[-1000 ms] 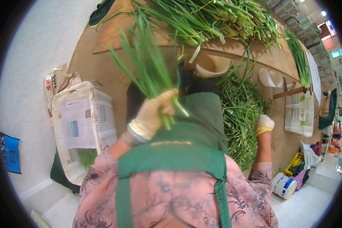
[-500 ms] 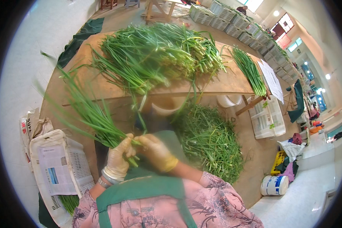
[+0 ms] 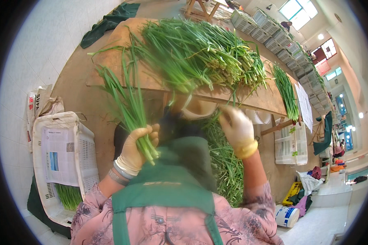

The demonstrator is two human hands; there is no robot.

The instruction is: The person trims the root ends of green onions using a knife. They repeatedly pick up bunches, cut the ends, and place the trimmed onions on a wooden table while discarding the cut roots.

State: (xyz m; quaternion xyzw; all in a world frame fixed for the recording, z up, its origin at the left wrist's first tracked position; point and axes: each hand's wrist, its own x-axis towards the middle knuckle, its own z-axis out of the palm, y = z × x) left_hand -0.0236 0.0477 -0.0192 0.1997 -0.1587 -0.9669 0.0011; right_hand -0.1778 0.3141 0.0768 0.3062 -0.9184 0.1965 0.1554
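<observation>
My left hand (image 3: 135, 148), in a pale glove, is closed around a small bunch of chives (image 3: 129, 107). Its pale stem ends stick out below my fingers, and the long leaves fan up toward the table's left part. To the right, my gloved right hand (image 3: 239, 130) is raised just in front of the table edge. Motion smears its bent fingers, so I cannot tell whether they hold anything. Below it lies a pile of loose leaves and trimmings (image 3: 227, 171). A large heap of chives (image 3: 204, 53) covers much of the wooden table (image 3: 255, 98) ahead.
A separate chive bundle (image 3: 285, 92) lies beside a paper sheet (image 3: 304, 104) at the table's right end. White crates (image 3: 63, 118) (image 3: 290, 143) stand on both sides. Beneath the table edge is a pale bucket (image 3: 198, 112). Stacked crates (image 3: 270, 36) line the far right.
My right hand has left the bunch and swung right, over the pile of trimmings. My left hand still grips the chives, now more upright. The view has shifted slightly.
</observation>
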